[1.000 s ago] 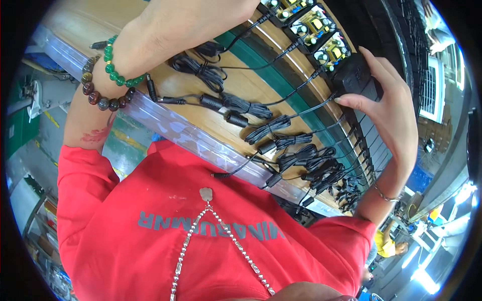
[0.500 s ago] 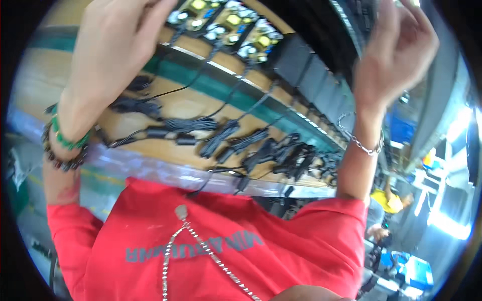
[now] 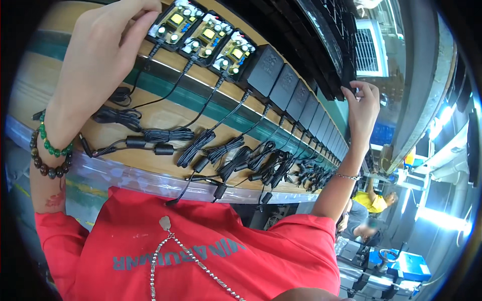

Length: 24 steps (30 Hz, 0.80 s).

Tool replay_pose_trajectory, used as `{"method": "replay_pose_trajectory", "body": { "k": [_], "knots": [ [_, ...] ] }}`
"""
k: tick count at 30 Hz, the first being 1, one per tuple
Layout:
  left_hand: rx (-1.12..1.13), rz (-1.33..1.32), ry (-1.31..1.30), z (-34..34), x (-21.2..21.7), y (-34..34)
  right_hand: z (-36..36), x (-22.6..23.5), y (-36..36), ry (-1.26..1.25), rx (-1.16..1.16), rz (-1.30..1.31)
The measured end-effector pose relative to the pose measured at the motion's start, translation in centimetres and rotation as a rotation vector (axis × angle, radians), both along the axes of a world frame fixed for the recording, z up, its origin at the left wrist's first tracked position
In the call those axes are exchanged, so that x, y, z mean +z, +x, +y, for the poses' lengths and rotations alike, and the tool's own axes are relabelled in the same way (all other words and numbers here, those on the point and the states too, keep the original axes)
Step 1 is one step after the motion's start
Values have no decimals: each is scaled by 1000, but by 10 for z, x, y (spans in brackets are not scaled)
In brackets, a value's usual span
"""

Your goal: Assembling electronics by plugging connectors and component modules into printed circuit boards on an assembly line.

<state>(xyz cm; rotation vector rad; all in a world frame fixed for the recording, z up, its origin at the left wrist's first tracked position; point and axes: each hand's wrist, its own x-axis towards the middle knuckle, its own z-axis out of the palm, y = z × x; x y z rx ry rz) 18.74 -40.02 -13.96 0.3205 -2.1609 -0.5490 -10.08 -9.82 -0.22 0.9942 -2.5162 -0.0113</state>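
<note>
My left hand (image 3: 108,47) is closed, thumb and fingertips pressed together at the left end of a row of open power adapters. What it pinches, if anything, cannot be made out. Beside those fingertips lies an open adapter (image 3: 175,22) with its circuit board showing, followed by two more alike. Closed black adapters (image 3: 265,70) carry on the row to the right. Farther right, my right hand (image 3: 362,108) is closed at the near end of a long black tray (image 3: 321,45), thumb and fingers at its corner. Bundled black cables (image 3: 168,134) run from the adapters toward me.
The wooden bench (image 3: 150,168) has a green strip along it and a plastic-wrapped front edge (image 3: 95,170). A pale grey rail (image 3: 427,65) rises at the right. Beyond, a person in yellow (image 3: 370,202) and a blue machine (image 3: 409,266) are seen.
My right hand has come down and inward from the upper right to the black tray's end. My left hand has moved slightly left and down. The view has shifted and grown sharper.
</note>
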Motion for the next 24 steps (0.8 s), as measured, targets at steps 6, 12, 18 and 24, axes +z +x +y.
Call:
{"method": "replay_pose_trajectory", "body": {
  "k": [6, 12, 18, 24],
  "knots": [
    [127, -138, -140, -10, -15, 3, 14, 17, 15, -137, 370, -325],
    [-88, 37, -62, -8, 17, 4, -30, -6, 75, -595, 742, -1077],
    [-110, 11, 8, 2, 37, 15, -87, -41, 89, -650, 1024, -1020],
    [-94, 32, -32, -11, 13, 3, -107, -66, 108, -349, 829, -447]
  ]
}}
